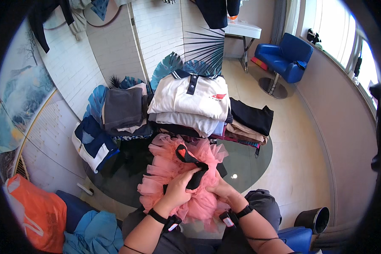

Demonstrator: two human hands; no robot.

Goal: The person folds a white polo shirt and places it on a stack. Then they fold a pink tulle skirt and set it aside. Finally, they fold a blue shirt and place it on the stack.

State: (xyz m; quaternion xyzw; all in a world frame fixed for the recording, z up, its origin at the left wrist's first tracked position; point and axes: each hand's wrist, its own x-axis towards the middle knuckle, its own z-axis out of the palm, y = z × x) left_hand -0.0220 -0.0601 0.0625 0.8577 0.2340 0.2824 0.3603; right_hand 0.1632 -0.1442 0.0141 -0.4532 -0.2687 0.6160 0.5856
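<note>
A ruffled pink tulle garment with a black knitted part lies bunched over the near side of a dark round glass table. My left hand grips the black part, its fingertips partly hidden by the cloth. On the right of the garment, my right hand has its fingers sunk in the pink tulle. Just beyond stands a stack of folded clothes, topped by a white polo shirt with a navy collar.
Folded grey clothes and a navy and white garment lie at the left. Black folded trousers top a pile at the right. An orange bag, a blue cloth, a dark bin and a blue armchair stand around.
</note>
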